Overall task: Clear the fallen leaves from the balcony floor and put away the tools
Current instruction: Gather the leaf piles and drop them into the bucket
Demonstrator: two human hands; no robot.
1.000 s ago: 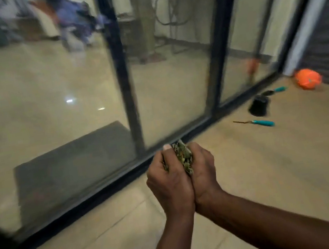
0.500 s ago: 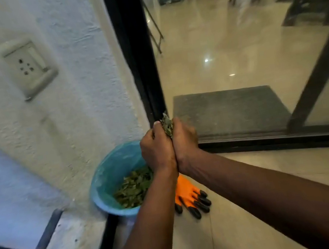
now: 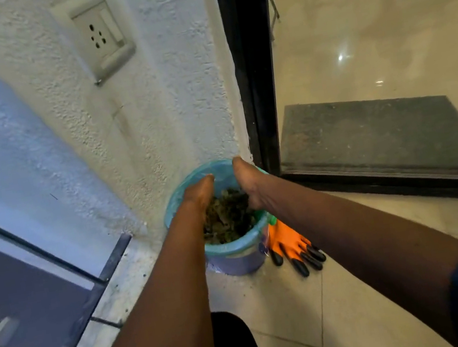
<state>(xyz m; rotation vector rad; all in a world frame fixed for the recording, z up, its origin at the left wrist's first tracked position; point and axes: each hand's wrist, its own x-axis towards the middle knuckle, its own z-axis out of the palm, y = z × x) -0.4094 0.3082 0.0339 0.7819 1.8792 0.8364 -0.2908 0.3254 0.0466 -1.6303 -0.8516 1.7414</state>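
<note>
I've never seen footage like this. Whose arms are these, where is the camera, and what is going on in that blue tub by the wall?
There is no machine here: a person wears one wide-angle camera on the head, looking forward and down, so you see their own two bare arms reaching out. The left hand and right hand are both lowered into a small bucket lined with a blue bag, which stands on the tiled floor against the white wall. Inside it is a heap of fallen leaves. The hands are spread apart over the leaves; whether either has a grip on any cannot be told. Just right of the bucket, on the floor, lies an orange glove with black claw tips. Above is a wall socket, and to the right a glass door with a dark mat behind it.
</note>
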